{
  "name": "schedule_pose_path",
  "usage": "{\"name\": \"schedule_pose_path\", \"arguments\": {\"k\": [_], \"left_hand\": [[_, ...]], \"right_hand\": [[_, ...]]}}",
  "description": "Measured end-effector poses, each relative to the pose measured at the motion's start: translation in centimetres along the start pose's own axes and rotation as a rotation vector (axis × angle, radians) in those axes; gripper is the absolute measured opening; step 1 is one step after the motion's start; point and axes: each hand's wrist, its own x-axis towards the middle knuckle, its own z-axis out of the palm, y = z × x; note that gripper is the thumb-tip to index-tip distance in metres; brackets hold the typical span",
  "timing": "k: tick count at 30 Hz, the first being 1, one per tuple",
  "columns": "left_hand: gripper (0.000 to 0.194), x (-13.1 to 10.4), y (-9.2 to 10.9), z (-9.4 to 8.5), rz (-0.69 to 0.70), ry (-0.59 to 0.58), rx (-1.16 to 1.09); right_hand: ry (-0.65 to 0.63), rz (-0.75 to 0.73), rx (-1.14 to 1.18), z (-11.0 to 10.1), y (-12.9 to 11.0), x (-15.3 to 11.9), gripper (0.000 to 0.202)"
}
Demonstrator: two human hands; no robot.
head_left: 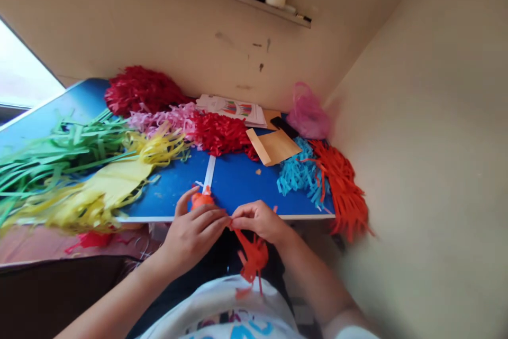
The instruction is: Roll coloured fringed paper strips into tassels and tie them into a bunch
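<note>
My left hand (194,230) is closed over a bunch of orange paper at the front edge of the blue table (174,191). Close beside it, my right hand (257,220) pinches the same orange fringed paper (254,254) with thumb and finger. Its cut strips hang down in front of my shirt, below the table edge. A small orange part shows above my left fingers, near a white strip (209,172) on the tabletop. The exact spot where the fingertips meet is partly hidden.
Green (71,143), yellow (119,180) and dark red fringed paper (143,88) lie on the left. Behind are red fringe (220,133) and printed sheets (234,109). A brown envelope (275,146), blue fringe (299,170), orange fringe (345,191) and pink bag (307,114) lie right, near the wall.
</note>
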Motion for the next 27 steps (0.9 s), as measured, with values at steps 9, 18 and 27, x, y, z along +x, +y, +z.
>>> {"name": "schedule_pose_path", "arguments": {"k": [9, 18, 27], "left_hand": [[0.013, -0.9, 2.3, 2.3, -0.392, 0.19, -0.317], [0.014, -1.7, 3.2, 3.5, -0.608, 0.207, -0.663], [0.029, -1.2, 3.2, 3.5, -1.23, 0.196, -1.427]], "right_hand": [[0.275, -0.057, 0.496, 2.6, 3.0, -0.5, 0.026], [0.407, -0.193, 0.296, 3.5, 3.7, -0.6, 0.018], [0.76, 0.041, -1.298, -15.1, 1.9, 5.4, 0.024]]}}
